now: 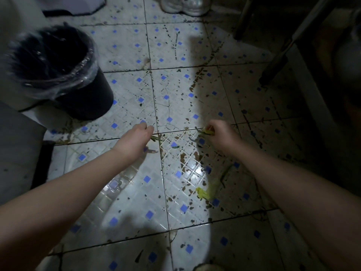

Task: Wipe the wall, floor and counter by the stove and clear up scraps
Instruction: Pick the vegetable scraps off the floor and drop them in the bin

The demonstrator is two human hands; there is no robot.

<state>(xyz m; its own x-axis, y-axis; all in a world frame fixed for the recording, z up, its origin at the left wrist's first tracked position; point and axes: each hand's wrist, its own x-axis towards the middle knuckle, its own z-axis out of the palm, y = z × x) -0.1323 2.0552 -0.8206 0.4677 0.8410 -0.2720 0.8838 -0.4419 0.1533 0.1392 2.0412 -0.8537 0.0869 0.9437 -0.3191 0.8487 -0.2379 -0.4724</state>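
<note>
On the stained floor [136,192], right hand [220,133] pinches limp yellow-green scraps [207,131]; left hand [134,136] curls, hold unclear.

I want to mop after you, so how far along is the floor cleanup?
Done: nothing visible; the floor is spotted brown. In hand: the right hand pinches scraps; the left hand is at a green stem, grip unclear. Left: the yellow scrap, the trip to the bin, wiping.
</note>
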